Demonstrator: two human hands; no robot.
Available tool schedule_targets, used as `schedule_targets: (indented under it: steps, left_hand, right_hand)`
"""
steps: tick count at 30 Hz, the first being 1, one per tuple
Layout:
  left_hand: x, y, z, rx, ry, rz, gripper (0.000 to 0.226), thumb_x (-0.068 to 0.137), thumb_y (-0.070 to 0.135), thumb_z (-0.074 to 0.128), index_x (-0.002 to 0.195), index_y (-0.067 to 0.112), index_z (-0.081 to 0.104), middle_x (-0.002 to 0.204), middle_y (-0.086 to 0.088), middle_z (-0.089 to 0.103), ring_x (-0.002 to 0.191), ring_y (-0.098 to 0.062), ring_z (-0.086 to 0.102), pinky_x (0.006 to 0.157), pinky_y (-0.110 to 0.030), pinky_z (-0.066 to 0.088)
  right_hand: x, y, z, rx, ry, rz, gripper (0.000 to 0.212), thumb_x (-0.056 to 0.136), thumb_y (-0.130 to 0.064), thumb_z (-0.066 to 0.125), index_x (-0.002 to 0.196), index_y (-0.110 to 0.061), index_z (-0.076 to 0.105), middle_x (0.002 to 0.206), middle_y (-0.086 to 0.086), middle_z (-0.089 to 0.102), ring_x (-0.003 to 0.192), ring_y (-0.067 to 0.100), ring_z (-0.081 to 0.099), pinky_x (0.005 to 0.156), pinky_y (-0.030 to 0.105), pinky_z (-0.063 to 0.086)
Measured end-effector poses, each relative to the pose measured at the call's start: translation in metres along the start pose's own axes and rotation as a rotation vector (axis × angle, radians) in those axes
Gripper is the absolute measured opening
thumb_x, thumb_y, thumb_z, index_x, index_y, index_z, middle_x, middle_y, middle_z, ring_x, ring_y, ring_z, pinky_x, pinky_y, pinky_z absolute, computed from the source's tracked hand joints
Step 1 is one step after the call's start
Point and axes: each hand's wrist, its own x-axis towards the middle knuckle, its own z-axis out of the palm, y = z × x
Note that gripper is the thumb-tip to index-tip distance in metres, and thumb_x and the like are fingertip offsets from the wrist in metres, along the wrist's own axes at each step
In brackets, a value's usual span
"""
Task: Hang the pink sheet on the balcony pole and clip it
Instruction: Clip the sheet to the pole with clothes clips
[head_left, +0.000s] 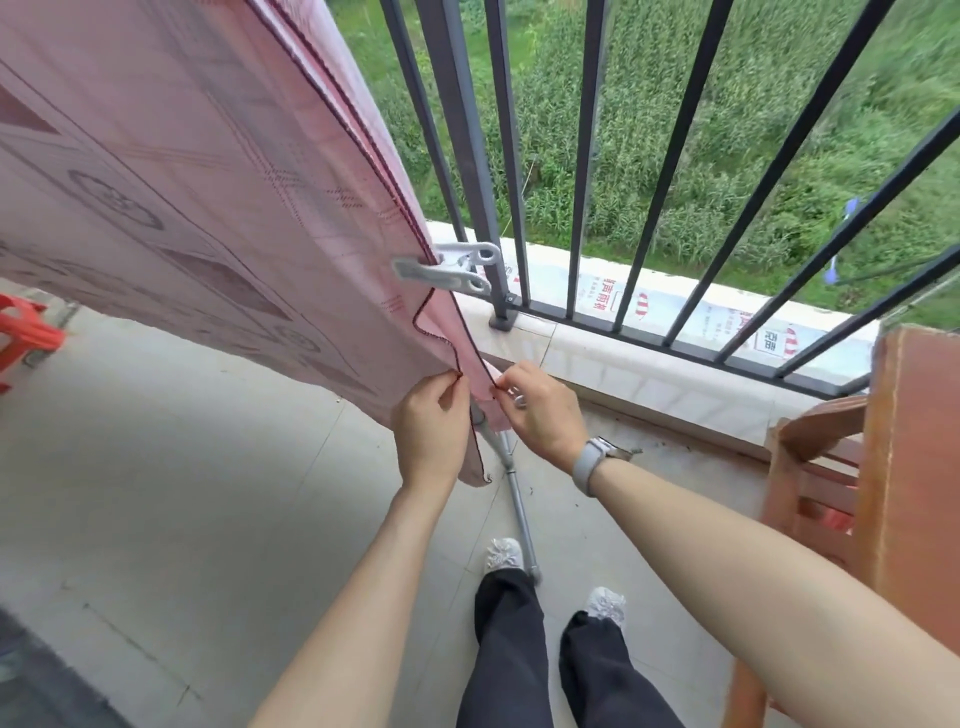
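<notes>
Red plastic stool (23, 332): at the far left edge, standing on the grey tiled balcony floor (156, 493), partly cut off by the frame.
Pink patterned sheet with dark stitched hem (197, 208): draped over a slanting pole, hanging in two layers across the upper left and down toward the middle; its lower corner ends just below the hands.
Grey plastic clothes clip (447, 270): clamped on the sheet's hemmed edge, above the hands, beside the railing post.
Left hand (431, 421): its grip is a pinch, thumb and forefinger closed on the hem of the nearer layer.
Silver metal pole (514, 499): emerges from under the sheet between the two hands and slants down to the floor by the person's feet.
Right hand (540, 410): grip likewise pinched on the hem of the farther layer; a small metal piece shows under the fingers, too hidden to identify. A grey watch (589, 462) sits on the wrist.
Dark metal balcony railing (582, 156): vertical bars on a pale ledge, green crops beyond.
Wooden chair (831, 467): at the right edge.
</notes>
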Motion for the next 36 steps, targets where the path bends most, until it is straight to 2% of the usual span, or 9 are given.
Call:
schedule_targets:
  steps: [2,5,14,19,23,27,30,32,36]
  left_hand:
    - [0.000,-0.002,-0.003,0.042,-0.027,0.015,0.020,0.083,0.013,0.059,0.065,0.005,0.062,0.064,-0.014,0.062,0.060,-0.024,0.044,0.057,-0.022,0.026]
    - [-0.001,-0.006,-0.005,0.071,-0.059,0.015,0.017,0.083,0.013,0.058,0.068,0.006,0.064,0.070,-0.012,0.066,0.066,-0.025,0.053,0.059,-0.021,0.028]
    - [0.002,-0.014,-0.005,0.141,-0.152,0.087,0.014,0.081,0.008,0.056,0.070,-0.001,0.058,0.081,-0.014,0.060,0.076,-0.031,0.056,0.068,-0.035,0.042]
    - [-0.002,-0.013,-0.005,-0.011,-0.143,-0.025,0.008,0.081,0.014,0.059,0.082,0.006,0.060,0.083,-0.005,0.067,0.086,-0.023,0.063,0.071,-0.023,0.042]
    - [0.000,-0.006,-0.005,-0.071,-0.150,-0.049,0.023,0.078,0.031,0.065,0.091,0.020,0.050,0.082,0.007,0.065,0.081,-0.011,0.061,0.067,-0.013,0.037]
    - [0.011,-0.001,0.000,0.038,0.026,-0.076,0.023,0.085,0.028,0.059,0.075,0.007,0.059,0.077,-0.011,0.069,0.079,-0.029,0.062,0.063,-0.024,0.033]
    - [0.011,0.001,0.003,0.087,0.018,-0.051,0.028,0.086,0.030,0.058,0.073,0.004,0.060,0.078,-0.013,0.068,0.078,-0.031,0.061,0.062,-0.025,0.032]
    - [0.006,0.002,0.004,0.167,0.018,-0.022,0.033,0.087,0.032,0.056,0.074,0.003,0.060,0.081,-0.014,0.068,0.079,-0.034,0.059,0.061,-0.027,0.032]
    - [0.004,0.008,0.004,0.245,-0.023,0.019,0.037,0.089,0.033,0.053,0.070,0.001,0.060,0.079,-0.018,0.067,0.076,-0.039,0.058,0.059,-0.029,0.030]
  right_hand:
    - [-0.004,-0.003,0.004,0.028,-0.014,0.013,0.010,0.086,-0.023,0.057,0.085,-0.015,0.062,0.088,0.003,0.061,0.072,0.025,0.063,0.057,0.035,0.046]
    - [-0.006,-0.006,0.007,0.056,-0.021,0.048,0.010,0.086,-0.025,0.058,0.086,-0.017,0.064,0.086,0.003,0.061,0.076,0.024,0.062,0.061,0.036,0.045]
    - [-0.013,-0.015,0.005,0.119,0.009,0.080,0.011,0.087,-0.018,0.053,0.094,-0.015,0.061,0.104,-0.005,0.064,0.078,0.019,0.064,0.071,0.040,0.049]
    - [-0.013,-0.019,0.008,0.188,-0.038,0.062,0.013,0.087,-0.018,0.055,0.095,-0.015,0.064,0.098,-0.001,0.070,0.079,0.022,0.064,0.073,0.041,0.049]
    - [-0.014,-0.020,0.008,0.245,-0.067,0.071,0.015,0.085,-0.016,0.057,0.095,-0.014,0.067,0.094,0.003,0.070,0.080,0.024,0.063,0.075,0.040,0.048]
    - [-0.016,-0.017,0.002,0.338,-0.146,0.157,0.019,0.084,-0.016,0.060,0.103,-0.011,0.060,0.092,0.007,0.068,0.085,0.024,0.061,0.079,0.032,0.046]
    - [-0.021,-0.010,-0.007,0.419,-0.183,0.306,0.037,0.084,-0.020,0.059,0.117,-0.011,0.045,0.098,0.005,0.058,0.093,0.017,0.051,0.073,0.018,0.033]
    - [-0.025,-0.004,-0.011,0.438,-0.194,0.354,0.037,0.088,-0.020,0.053,0.121,-0.009,0.042,0.105,0.003,0.051,0.099,0.014,0.046,0.072,0.011,0.029]
    - [-0.028,0.001,-0.022,0.398,-0.064,0.366,0.026,0.089,-0.027,0.053,0.105,-0.007,0.054,0.101,0.003,0.056,0.089,0.016,0.048,0.076,0.023,0.034]
